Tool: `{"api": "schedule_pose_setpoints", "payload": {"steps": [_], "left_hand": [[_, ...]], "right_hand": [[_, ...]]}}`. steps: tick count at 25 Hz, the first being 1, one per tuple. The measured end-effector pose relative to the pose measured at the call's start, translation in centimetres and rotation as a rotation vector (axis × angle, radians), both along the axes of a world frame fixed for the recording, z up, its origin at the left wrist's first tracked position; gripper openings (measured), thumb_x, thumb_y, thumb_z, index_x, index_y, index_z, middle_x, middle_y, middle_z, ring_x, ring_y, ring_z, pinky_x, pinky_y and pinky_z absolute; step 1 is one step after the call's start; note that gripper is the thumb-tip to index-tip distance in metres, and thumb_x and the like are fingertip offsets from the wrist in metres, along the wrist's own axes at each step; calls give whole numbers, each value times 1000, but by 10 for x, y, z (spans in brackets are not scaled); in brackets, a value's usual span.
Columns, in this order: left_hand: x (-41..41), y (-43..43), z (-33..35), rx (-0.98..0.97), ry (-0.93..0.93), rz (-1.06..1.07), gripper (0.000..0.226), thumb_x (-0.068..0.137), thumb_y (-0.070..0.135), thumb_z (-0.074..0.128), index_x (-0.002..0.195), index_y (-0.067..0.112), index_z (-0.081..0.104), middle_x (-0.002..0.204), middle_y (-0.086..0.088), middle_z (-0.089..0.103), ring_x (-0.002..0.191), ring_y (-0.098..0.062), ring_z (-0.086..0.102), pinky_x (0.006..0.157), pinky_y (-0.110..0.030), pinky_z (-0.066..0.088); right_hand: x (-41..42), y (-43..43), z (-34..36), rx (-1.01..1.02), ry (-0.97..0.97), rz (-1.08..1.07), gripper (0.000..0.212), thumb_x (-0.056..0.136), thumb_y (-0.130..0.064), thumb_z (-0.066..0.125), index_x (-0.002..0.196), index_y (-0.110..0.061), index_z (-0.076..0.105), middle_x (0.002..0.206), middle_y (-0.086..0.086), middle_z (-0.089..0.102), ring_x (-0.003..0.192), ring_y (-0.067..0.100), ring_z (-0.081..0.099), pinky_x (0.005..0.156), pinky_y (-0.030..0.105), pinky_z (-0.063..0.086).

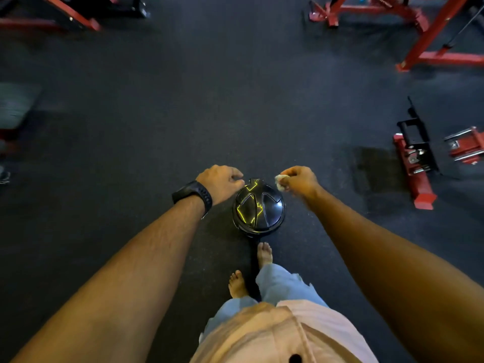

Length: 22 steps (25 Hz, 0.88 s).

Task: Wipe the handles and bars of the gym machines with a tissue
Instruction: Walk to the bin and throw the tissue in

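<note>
The right hand (301, 180) has its fingers (291, 176) curled in tight, pinching a small crumpled whitish tissue (280, 182) between thumb and fingertips; the tissue sticks out on the hand's inner side, held in the air just beside the upper right edge of a black domed lid (259, 208), and whether it touches the lid I cannot tell; the left hand (221, 183), with a black watch (193, 195) on its wrist, has its fingers (237, 176) bent over, the tips at the lid's upper left edge near a small squared notch (255, 181); whether those fingers actually grip anything or only hover at the rim I cannot tell; the lid is round and glossy, divided into wedge-shaped panels that catch yellow-green reflections, and it seems to top a bin standing on the dark speckled rubber floor (235, 100); it covers the opening fully, so any contents are hidden; both arms are bare and reach forward and down from the bottom corners of the view; below the lid stand two bare feet, the right foot (264, 254) nearer the bin and the left foot (237, 284) further back, under light blue jeans (280, 284) and a pale pink shirt (275, 334); red gym machine frames (429, 30) stand at the top right and top left, well apart from the hands; a red and black machine part (413, 163) lies on the floor at the right.
</note>
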<state>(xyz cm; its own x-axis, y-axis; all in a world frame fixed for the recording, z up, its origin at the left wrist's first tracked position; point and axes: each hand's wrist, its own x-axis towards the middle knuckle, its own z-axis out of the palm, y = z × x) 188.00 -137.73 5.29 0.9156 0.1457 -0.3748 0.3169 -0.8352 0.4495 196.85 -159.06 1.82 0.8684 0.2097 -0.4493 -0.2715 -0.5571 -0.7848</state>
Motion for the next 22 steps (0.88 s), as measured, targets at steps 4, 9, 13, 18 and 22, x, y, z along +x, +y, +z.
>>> {"api": "schedule_pose_setpoints", "payload": {"steps": [4,9,13,18,22], "left_hand": [[30,24,-18,-2,47,15,34,95,46,55,125,32,64,116,7,70,106,-15,63,92,-34,52],[62,31,-36,-13,104,14,35,94,45,57,125,31,64,118,5,69,109,-18,63,94,-35,52],[79,24,-49,-18,159,-5,34,95,44,56,124,29,65,114,2,70,103,-18,65,90,-38,54],[90,27,-62,-28,208,-12,34,95,43,57,125,29,64,118,1,69,104,-18,64,90,-37,54],[95,36,-67,-36,237,7,35,97,39,56,129,26,63,120,0,68,106,-19,63,89,-34,52]], "right_hand": [[35,19,-18,-12,53,-2,13,89,-13,71,77,-10,73,73,7,71,64,11,61,63,26,51],[64,17,-39,-42,132,-49,8,89,-16,73,90,-9,73,82,9,73,72,14,64,64,28,51],[78,19,-57,-84,169,-83,5,89,-16,72,90,-12,72,83,8,73,71,15,64,57,26,48],[87,19,-76,-104,222,-71,6,90,-15,71,94,-11,71,87,7,72,76,17,66,62,27,51],[92,27,-93,-152,220,-64,2,88,-14,72,88,-14,70,87,8,72,82,21,68,68,32,57]]}}
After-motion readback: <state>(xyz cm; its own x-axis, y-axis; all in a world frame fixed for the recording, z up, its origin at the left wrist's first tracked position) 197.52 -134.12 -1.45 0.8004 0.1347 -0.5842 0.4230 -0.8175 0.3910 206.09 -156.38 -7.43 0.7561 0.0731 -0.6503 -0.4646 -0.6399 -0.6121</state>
